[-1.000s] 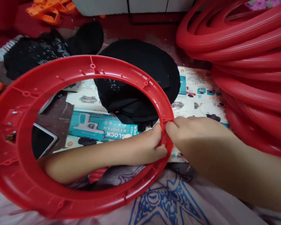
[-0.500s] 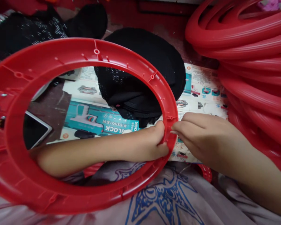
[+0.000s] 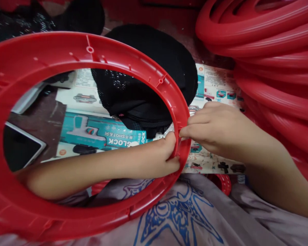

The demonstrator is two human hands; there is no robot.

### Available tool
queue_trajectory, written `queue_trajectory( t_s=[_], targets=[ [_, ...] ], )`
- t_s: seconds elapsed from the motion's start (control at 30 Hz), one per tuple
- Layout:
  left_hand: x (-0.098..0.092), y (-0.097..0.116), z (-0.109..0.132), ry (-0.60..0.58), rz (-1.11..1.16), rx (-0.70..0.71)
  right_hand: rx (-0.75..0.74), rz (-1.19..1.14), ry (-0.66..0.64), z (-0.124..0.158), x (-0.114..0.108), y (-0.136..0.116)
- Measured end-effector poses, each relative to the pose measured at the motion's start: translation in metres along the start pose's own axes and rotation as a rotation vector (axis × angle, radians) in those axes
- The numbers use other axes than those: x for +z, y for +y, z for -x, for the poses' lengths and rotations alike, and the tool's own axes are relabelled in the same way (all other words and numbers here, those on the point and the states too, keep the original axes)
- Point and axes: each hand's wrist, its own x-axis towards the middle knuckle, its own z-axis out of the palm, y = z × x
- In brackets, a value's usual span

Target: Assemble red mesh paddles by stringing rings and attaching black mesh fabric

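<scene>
A large red plastic ring [image 3: 61,51], its hollow side with screw posts and ribs facing me, hangs tilted over my lap. My left hand [image 3: 166,155] reaches through the opening and is closed on the ring's right-hand rim, the thumb lying in the channel. Just above it, my right hand [image 3: 207,126] touches the same stretch of rim from outside. Its thumb and fingers are pinched together at the channel; anything small between the fingertips is hidden.
Stacked red rings [image 3: 272,85] rise at the right. Black fabric [image 3: 154,44] lies behind the held ring, partly over printed cardboard [image 3: 84,130]. A black-screened device with a white edge [image 3: 23,147] shows through the opening at left. A red part [image 3: 223,182] sits by my lap.
The ring has shifted left in view. My right hand has turned and its knuckles sit higher, with the fingertips still at the rim. My left hand keeps its grip.
</scene>
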Motion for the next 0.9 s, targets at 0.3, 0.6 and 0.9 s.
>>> queue_trajectory(
  t_s=[0.3, 0.6, 0.9],
  targets=[
    [0.0, 0.0, 0.001, 0.011, -0.081, -0.015, -0.08, -0.128, 0.003, -0.002, 0.005, 0.01],
    [0.001, 0.002, 0.003, -0.023, -0.037, -0.002, -0.097, -0.012, 0.037, 0.0, 0.008, 0.012],
    [-0.002, 0.005, 0.003, -0.057, -0.055, -0.053, -0.15, 0.071, 0.177, 0.002, 0.013, 0.011]
  ],
)
